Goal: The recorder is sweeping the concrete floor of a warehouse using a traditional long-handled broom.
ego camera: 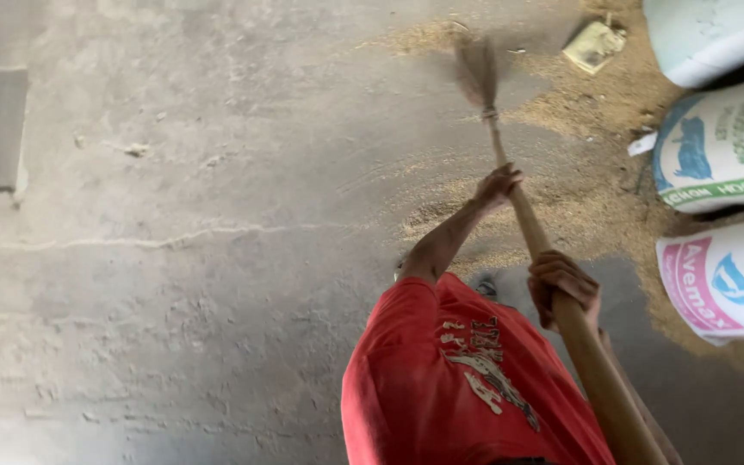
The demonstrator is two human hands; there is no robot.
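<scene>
A long wooden broom handle [531,228] runs from the lower right up to blurred bristles [478,73] on the concrete floor [174,172]. My left hand [499,185] grips the handle farther up, arm stretched out from a red shirt sleeve [406,344]. My right hand [564,288] is closed around the handle lower down, close to my body. Tan grain or husk [579,181] lies scattered on the floor around and to the right of the bristles.
Three filled white sacks with printed panels lie along the right edge: a plain one [708,34], a blue-green one [721,142] and a pink one [725,275]. A small flat yellowish packet [594,45] lies in the grain. A crack [131,239] crosses the floor at left.
</scene>
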